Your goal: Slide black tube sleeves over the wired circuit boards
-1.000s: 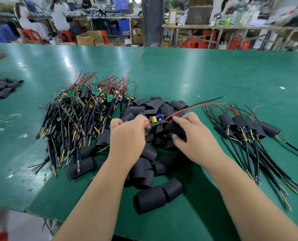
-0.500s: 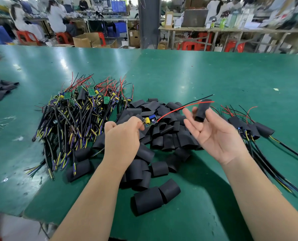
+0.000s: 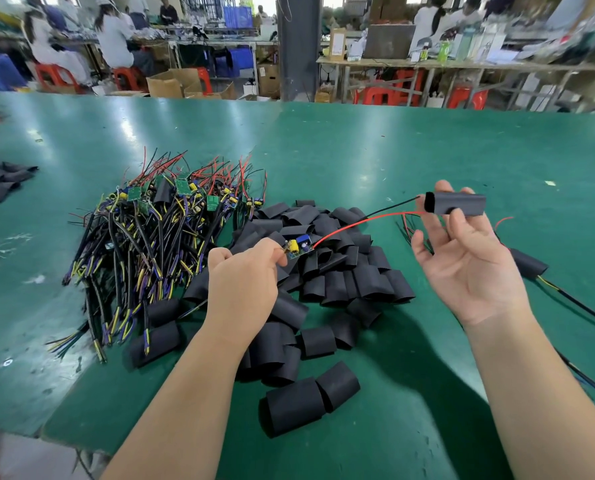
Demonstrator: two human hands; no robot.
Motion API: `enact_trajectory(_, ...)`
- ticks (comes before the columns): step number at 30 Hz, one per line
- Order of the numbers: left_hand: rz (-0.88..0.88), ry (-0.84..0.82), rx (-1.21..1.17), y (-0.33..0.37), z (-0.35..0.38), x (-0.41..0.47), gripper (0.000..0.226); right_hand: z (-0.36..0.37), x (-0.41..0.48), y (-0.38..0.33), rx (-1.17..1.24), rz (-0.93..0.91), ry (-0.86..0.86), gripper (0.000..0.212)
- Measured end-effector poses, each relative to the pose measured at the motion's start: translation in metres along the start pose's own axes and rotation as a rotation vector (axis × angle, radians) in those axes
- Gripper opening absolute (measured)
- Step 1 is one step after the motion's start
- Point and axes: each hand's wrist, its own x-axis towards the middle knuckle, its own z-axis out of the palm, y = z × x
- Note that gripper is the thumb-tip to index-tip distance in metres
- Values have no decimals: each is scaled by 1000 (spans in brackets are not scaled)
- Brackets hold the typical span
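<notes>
single head-worn wide-angle view, facing forward and down, close above green table (image 3: 358, 150), workshop (image 3: 389, 46) beyond

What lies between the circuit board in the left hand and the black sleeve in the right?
A red wire and a black wire span it, above the loose sleeve pile, per the head view.

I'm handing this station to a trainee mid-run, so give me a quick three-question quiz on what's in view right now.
1. True or false: the black sleeve in the right hand already covers the circuit board.
2. Which hand pinches the circuit board? A) left hand B) right hand C) neither
3. Name the colours of the two wires running from that board toward the raised sleeve.
Key: 1 false, the board is bare. 2 A. 3 red and black.
</notes>
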Motion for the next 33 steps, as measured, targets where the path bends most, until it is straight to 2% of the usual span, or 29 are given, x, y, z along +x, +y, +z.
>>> enact_trajectory(6,-33,-5,-46,-3,2,0,29,4,-4,1,34,0,-30,29)
enact_trajectory(11,13,-14,-51,1,1,-1,34,7,-5,5,42,6,-63,33)
enact_trajectory(19,44,39,-40,5,1,-4,26,2,-2,3,33,-20,-22,28)
enact_trajectory(25,52,8,-37,7,1,-4,26,8,-5,10,-150,50,-93,34)
enact_trajectory(28,113,-23,-80,11,2,-4,26,19,-13,28,-272,115,-171,38)
enact_trajectory(33,154,-8,-111,14,1,-5,24,27,-18,46,-329,157,-213,33)
